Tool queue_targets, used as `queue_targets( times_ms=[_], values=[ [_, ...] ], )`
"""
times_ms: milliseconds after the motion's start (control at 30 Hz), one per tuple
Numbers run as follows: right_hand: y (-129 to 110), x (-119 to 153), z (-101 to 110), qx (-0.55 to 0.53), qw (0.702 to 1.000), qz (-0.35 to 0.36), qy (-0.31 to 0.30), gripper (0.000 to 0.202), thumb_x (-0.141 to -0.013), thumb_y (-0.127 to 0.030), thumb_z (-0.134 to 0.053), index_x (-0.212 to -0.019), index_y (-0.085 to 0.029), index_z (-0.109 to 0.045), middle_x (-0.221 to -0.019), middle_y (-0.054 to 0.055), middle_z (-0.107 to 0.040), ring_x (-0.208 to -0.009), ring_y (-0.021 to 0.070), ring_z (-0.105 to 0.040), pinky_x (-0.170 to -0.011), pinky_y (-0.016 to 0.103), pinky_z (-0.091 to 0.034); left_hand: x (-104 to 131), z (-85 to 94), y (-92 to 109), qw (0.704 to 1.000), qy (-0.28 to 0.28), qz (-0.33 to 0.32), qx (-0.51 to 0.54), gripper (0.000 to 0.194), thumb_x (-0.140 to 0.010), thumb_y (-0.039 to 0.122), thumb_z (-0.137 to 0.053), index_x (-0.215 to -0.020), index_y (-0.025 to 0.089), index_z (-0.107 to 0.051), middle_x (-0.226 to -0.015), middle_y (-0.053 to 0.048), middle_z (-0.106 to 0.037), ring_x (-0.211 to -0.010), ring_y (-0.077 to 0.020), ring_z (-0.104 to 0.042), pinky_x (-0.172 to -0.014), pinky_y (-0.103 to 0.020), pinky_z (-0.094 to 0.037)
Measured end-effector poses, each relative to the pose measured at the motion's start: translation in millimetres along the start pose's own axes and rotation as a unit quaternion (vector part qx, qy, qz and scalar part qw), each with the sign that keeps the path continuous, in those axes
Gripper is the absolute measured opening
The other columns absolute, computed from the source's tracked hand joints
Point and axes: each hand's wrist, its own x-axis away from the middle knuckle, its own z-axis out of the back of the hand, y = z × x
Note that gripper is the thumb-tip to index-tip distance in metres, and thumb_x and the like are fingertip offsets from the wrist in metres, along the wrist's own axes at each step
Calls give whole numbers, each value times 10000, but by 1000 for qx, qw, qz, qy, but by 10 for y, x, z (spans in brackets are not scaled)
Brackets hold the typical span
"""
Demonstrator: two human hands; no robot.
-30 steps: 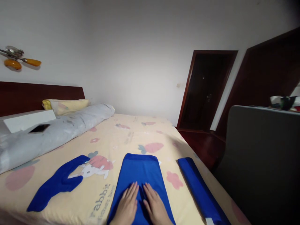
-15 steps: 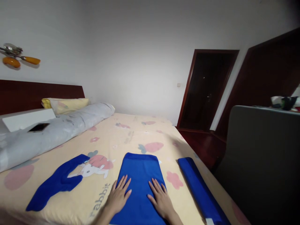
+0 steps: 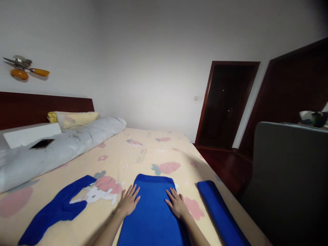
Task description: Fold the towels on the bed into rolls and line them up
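A folded blue cloth (image 3: 153,212) lies flat on the patterned bedsheet (image 3: 138,153), its narrower end pointing away from me. My left hand (image 3: 129,201) rests on its left edge with the fingers spread. On the opposite edge lies my right hand (image 3: 177,204), fingers apart and holding nothing. To the left is a curved blue fabric piece (image 3: 57,206). A long, narrow folded blue piece (image 3: 221,213) lies to the right, near the bed's edge.
A grey rolled quilt (image 3: 77,138) with a phone (image 3: 42,144) on it runs along the left, by a white box (image 3: 33,134) and a yellow pillow (image 3: 77,119). A dark chair back (image 3: 287,177) stands at the right.
Both hands have slid a little farther up the cloth and outward to its edges. The camera view has shifted slightly, so the room sits lower in the picture.
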Motion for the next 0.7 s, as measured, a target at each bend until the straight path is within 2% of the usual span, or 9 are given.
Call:
queue_targets(
  times_ms=[233,333,467,567,700],
  values=[
    [108,-226,-20,21,999,-41,2,700,-940,-622,-200,-1499,-207,-276,-1585,91,-183,-1469,246,-147,-1163,515,-153,-225,89,-133,1000,-19,20,11,603,-966,493,-192,-1526,269,-201,-1603,-15,-128,-1481,-229,-92,-1166,-551,-102],
    [177,-335,-57,18,999,-49,13,682,-931,-639,-211,-1486,-255,-313,-1587,74,-197,-1469,264,-147,-1147,530,-174,-304,74,-185,1000,-12,-6,7,565,-972,464,-211,-1518,316,-216,-1605,6,-123,-1481,-223,-81,-1166,-543,-102],
    [279,-444,-76,19,998,-54,39,599,-941,-600,-252,-1442,-308,-401,-1562,81,-292,-1441,299,-235,-1110,563,-213,-398,17,-268,999,9,-37,14,528,-981,433,-219,-1502,354,-255,-1605,16,-137,-1482,-222,-88,-1159,-552,-104],
    [322,-489,-62,20,997,-46,66,505,-965,-482,-269,-1371,-295,-504,-1486,86,-425,-1380,289,-332,-1095,533,-237,-479,-37,-320,998,19,-51,37,514,-989,389,-207,-1489,327,-309,-1585,-19,-242,-1467,-213,-176,-1143,-554,-159],
    [351,-529,-55,9,993,-47,104,463,-962,-286,-235,-1249,-241,-596,-1371,97,-526,-1256,249,-439,-1019,439,-324,-578,-102,-349,995,74,-52,53,485,-963,237,-271,-1397,310,-475,-1500,-38,-431,-1392,-196,-347,-1111,-490,-254]
  ],
)
